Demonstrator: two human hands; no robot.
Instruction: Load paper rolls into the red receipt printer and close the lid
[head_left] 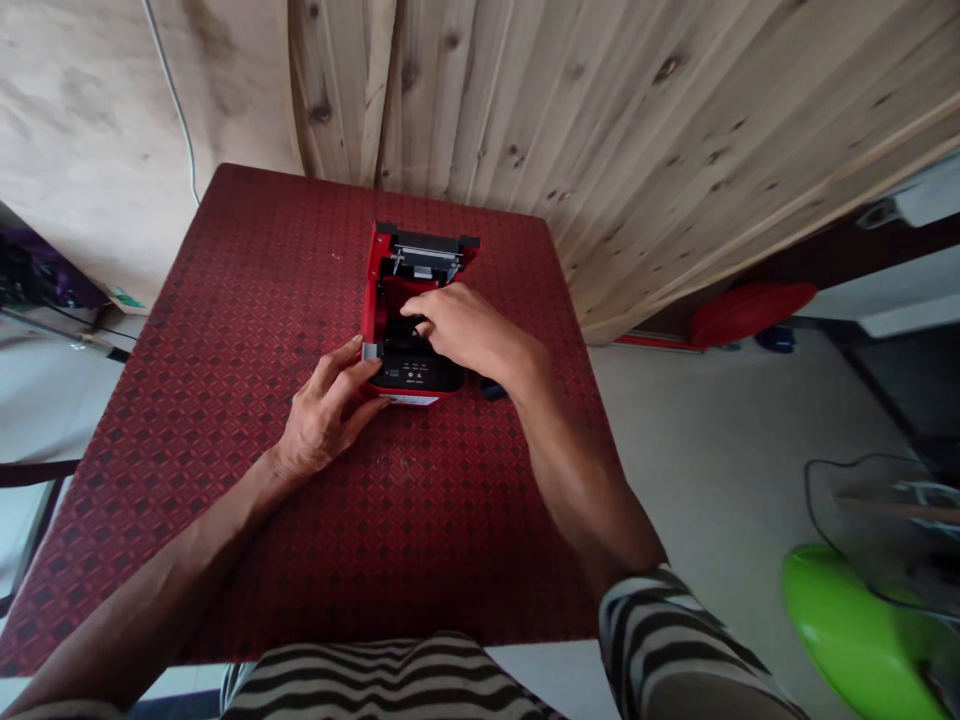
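A small red and black thermal printer (418,374) stands on the table with its lid (427,250) raised at the back. On its dark front panel are a few small white marks, and a white label shows on the front face. My left hand (322,405) grips the printer's front left corner, fingers on the side and top edge, thumb along the front. Into the open compartment reaches my right hand (461,325), its fingers curled and the index finger bent downward. What those fingers hold or press inside is hidden by the hand and shadow.
The table (262,260) has a red patterned cover and stands against a wooden plank wall (480,100). A small dark object (491,389) lies right of the printer, partly under my right wrist. A green plastic object (847,625) and a cable are on the right.
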